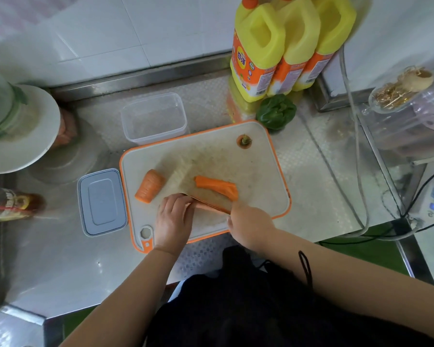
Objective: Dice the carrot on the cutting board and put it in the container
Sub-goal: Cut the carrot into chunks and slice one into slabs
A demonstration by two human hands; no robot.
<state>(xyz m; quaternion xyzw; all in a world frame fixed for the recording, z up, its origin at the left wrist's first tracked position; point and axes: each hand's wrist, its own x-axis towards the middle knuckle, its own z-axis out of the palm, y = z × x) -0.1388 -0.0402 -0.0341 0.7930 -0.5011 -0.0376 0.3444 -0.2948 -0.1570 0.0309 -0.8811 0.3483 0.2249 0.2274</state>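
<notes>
A white cutting board with an orange rim lies on the steel counter. On it sit a stack of carrot slices at the left, a long carrot piece in the middle and the cut-off carrot top at the far corner. My right hand grips the handle of a wide knife, its blade lying over a carrot piece at the board's near edge. My left hand has its curled fingers on that piece by the blade. An empty clear container stands just behind the board.
The container's grey lid lies left of the board. Three yellow bottles and a green vegetable stand behind. A white plate and a sauce bottle are at the left; a blender and cables are at the right.
</notes>
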